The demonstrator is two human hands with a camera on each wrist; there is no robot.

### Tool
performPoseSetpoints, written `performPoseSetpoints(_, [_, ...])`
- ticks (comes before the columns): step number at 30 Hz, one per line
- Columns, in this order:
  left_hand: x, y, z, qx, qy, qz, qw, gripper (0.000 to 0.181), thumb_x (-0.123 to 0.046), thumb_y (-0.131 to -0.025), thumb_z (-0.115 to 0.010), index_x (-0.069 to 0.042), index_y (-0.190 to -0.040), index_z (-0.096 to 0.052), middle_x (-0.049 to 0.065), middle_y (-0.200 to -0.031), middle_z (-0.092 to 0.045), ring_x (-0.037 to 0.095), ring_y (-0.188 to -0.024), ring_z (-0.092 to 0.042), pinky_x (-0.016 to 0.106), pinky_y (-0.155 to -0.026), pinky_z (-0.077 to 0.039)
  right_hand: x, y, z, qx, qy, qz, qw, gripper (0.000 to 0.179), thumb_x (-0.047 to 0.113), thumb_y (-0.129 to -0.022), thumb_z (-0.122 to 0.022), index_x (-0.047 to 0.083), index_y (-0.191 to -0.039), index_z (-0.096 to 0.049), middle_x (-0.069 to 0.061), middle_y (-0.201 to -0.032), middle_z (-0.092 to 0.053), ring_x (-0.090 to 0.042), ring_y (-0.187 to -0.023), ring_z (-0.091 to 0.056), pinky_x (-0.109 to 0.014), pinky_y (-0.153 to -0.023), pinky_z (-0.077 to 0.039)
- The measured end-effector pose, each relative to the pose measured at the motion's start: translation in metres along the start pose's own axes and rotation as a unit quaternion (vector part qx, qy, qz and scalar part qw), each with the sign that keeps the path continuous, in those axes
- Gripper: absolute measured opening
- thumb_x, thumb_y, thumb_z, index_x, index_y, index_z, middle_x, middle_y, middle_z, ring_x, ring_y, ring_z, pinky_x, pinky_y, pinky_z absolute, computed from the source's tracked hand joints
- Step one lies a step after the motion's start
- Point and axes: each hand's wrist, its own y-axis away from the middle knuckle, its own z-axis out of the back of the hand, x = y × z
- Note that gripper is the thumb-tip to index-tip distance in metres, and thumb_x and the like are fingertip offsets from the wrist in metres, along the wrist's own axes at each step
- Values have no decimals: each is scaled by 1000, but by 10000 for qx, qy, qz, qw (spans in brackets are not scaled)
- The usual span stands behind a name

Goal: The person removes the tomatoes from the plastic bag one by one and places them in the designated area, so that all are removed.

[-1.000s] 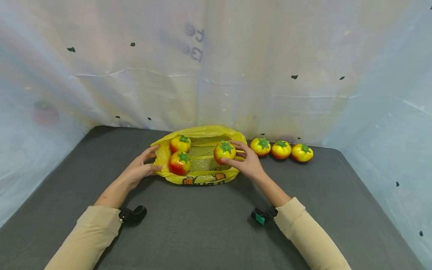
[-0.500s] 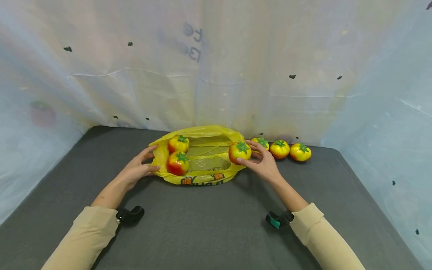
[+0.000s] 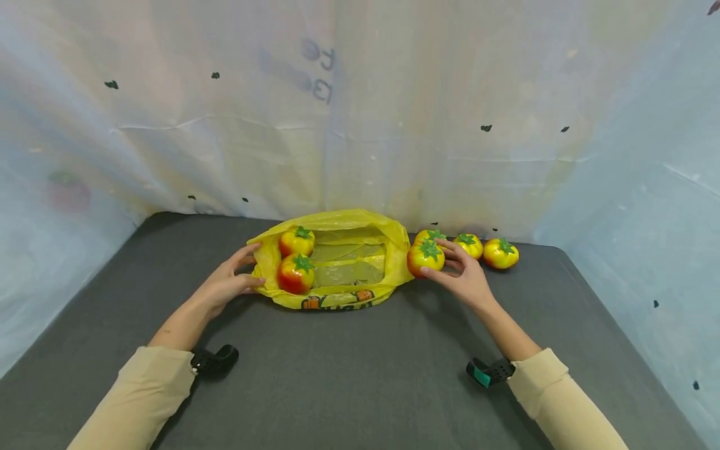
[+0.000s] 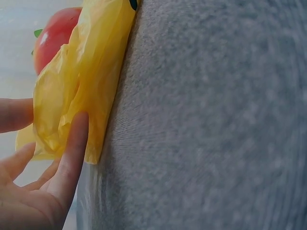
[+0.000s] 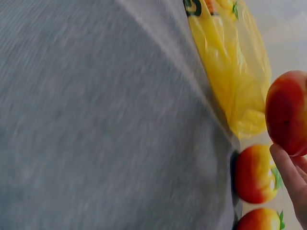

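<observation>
With your left fingers (image 4: 78, 132) spread against the bag (image 3: 360, 219), hold the tomato (image 3: 425, 259) pinched in your right fingers (image 5: 284, 165) high enough to clear the tomato row (image 3: 474, 246) at far right.

Dark grey table (image 3: 337, 375) before me | pale sheet (image 3: 394, 169) behind it | small black marks (image 3: 486, 128) and faint bluish writing (image 3: 321, 91) on that sheet | blurred reddish patch (image 3: 69, 192) to my left, perhaps a fruit shape

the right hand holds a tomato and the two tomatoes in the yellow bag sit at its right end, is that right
The end is wrong: the head view shows the near tomato and far tomato in the yellow bag at its left end. The right hand does hold another tomato.
</observation>
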Motion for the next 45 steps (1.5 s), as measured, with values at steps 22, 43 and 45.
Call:
performPoseSetpoints(22, [6,-1,0,43,124,-73,9999,82,-12,-93,-58,-17,-156,-5,29,-154,-12,39,-124,-44,48,-98,-46,-33,3,12,171,513,-280,9981,70,29,-87,-70,9,-146,-38,-22,-142,-44,-37,-126,-49,-51,-102,-42])
performPoseSetpoints(43, [3,-2,-1,26,114,27,9999,83,-11,-92,-58,-16,-156,-5,28,-155,-12,37,-123,-45,41,-94,-50,-40,3,14,391,443,-150,9981,68,25,-89,-69,9,-147,-37,-23,-146,-40,-39,-130,-45,-52,-104,-40])
performPoseSetpoints(45, [4,-2,-1,24,114,-8,9999,83,-10,-92,-58,-16,-156,-5,29,-155,-12,37,-123,-45,41,-93,-50,-39,3,13,421,411,-100,9982,68,24,-89,-69,8,-147,-37,-23,-147,-38,-39,-131,-44,-51,-106,-38])
